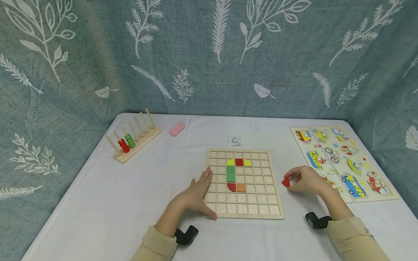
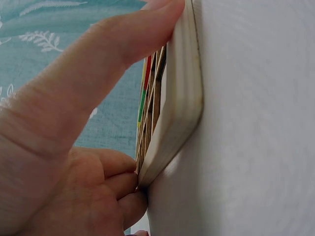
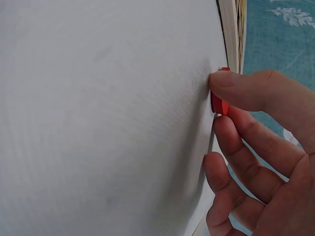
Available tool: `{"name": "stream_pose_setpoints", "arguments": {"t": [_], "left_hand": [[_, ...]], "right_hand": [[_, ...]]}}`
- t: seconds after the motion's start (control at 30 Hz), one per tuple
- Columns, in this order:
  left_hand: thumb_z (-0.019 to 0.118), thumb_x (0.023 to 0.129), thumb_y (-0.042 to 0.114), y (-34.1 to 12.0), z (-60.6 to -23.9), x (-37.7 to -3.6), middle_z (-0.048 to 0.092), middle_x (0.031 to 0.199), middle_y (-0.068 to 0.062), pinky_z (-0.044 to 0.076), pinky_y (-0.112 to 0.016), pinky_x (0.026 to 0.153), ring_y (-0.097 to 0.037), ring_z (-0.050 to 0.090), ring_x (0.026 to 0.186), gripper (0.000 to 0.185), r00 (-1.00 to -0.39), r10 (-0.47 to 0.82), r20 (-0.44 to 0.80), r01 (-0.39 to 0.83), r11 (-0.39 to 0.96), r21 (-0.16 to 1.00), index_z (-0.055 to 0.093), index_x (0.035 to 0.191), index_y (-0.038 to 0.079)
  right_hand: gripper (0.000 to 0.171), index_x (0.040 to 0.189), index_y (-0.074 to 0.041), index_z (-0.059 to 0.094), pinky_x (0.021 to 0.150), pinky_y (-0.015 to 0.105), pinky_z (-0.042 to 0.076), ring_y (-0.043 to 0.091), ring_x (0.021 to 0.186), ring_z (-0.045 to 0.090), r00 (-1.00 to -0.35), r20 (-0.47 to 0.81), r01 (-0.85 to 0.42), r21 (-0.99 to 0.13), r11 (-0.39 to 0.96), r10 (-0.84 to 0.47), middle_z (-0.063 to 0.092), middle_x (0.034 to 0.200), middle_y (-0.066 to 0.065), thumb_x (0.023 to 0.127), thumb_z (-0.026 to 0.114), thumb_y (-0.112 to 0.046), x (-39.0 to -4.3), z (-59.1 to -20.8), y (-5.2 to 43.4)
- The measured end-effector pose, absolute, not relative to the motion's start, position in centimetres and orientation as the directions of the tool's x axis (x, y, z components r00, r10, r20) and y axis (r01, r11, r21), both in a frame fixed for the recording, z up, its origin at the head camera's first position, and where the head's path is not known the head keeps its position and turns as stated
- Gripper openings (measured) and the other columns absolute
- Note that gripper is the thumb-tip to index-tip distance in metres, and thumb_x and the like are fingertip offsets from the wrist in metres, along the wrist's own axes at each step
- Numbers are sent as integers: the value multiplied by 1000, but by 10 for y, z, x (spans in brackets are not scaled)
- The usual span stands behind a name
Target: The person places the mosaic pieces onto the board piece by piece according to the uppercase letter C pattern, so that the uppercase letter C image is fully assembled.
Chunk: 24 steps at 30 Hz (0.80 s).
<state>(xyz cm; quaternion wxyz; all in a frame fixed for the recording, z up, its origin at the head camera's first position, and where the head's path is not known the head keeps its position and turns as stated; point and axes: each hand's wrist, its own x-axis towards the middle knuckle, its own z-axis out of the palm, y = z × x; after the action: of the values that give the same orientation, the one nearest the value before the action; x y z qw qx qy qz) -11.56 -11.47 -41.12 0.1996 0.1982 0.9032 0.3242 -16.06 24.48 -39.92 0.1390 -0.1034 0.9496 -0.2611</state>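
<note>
From my seat at the remote feed, the square wooden grid board (image 1: 245,185) lies at the centre of the white-clothed table (image 1: 114,203), with a small printed grid card (image 1: 234,140) just behind it at twelve o'clock. At ten o'clock from the board stands the wooden peg rack with red and green rings (image 1: 134,139), and the pink rectangular block (image 1: 177,129) lies near the rack's right. At three o'clock I see the small red wooden piece (image 1: 286,182) on the cloth just beside the board, and the flat wooden vehicle puzzle (image 1: 343,161) beyond it at the table's right edge.
</note>
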Motion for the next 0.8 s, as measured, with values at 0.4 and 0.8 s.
{"name": "stream_pose_setpoints", "arguments": {"t": [0.4, 0.8], "left_hand": [[89, 50, 33, -115, -413, -116, -1, 152, -14, 3, -51, 109, -26, 1, 139, 131, -842, 484, -236, 224, 713, 664, 7, 144, -4], [89, 50, 33, -115, -411, -115, -1, 152, -14, 3, -50, 109, -26, 1, 139, 130, -841, 486, -238, 222, 711, 667, 7, 144, -4]], "right_hand": [[35, 97, -5, 67, 62, 30, 40, 20, 77, 49, -961, -184, -85, -520, 850, -208, 61, 86, 3, 65, 79, -14, -154, -401, 245], [37, 98, -4, 67, 61, 30, 41, 20, 76, 49, -964, -178, -74, -532, 844, -197, 61, 86, 4, 65, 79, -13, -149, -397, 241]]}}
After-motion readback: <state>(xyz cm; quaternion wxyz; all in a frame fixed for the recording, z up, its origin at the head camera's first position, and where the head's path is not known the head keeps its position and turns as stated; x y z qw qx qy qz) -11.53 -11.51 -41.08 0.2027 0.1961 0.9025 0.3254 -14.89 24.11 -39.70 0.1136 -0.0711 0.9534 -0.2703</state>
